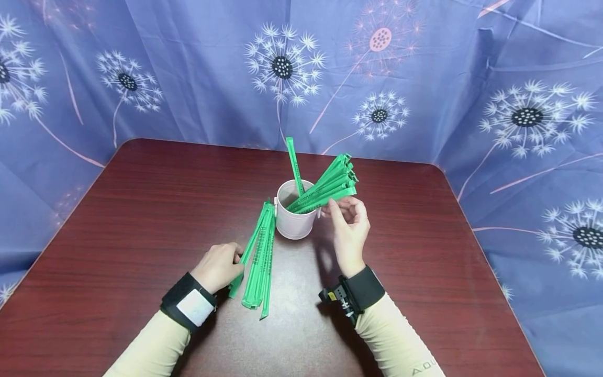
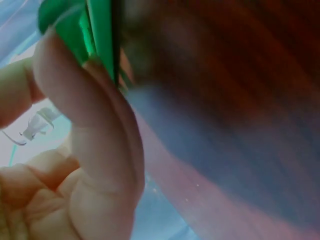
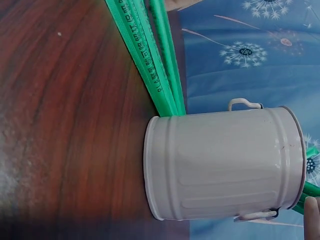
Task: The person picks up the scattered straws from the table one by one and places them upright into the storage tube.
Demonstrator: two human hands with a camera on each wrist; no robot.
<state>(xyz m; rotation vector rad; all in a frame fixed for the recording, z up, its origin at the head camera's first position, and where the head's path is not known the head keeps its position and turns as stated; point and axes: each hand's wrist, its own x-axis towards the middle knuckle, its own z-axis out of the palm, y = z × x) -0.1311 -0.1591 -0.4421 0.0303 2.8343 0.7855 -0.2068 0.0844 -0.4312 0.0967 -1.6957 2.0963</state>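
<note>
A small pale metal bucket point(image 1: 296, 222) with side handles stands upright on the table. Inside it, a bunch of green wrapped straws point(image 1: 325, 183) leans over the right rim, while one green straw point(image 1: 294, 166) tilts against the back. My right hand point(image 1: 350, 230) is at the right rim, its thumb and fingers holding the leaning bunch. More green straws point(image 1: 260, 256), with dark print on the wrappers, lie to the left of the bucket. My left hand point(image 1: 219, 267) pinches straws at the left side of that pile; in the left wrist view, green wrapper point(image 2: 102, 35) shows at the fingertips.
The dark red wood-grain table point(image 1: 141, 209) extends around the bucket. A blue curtain point(image 1: 212, 68) with dandelion prints hangs behind the table and along both sides. Dark straps with devices point(image 1: 348, 298) sit on both wrists.
</note>
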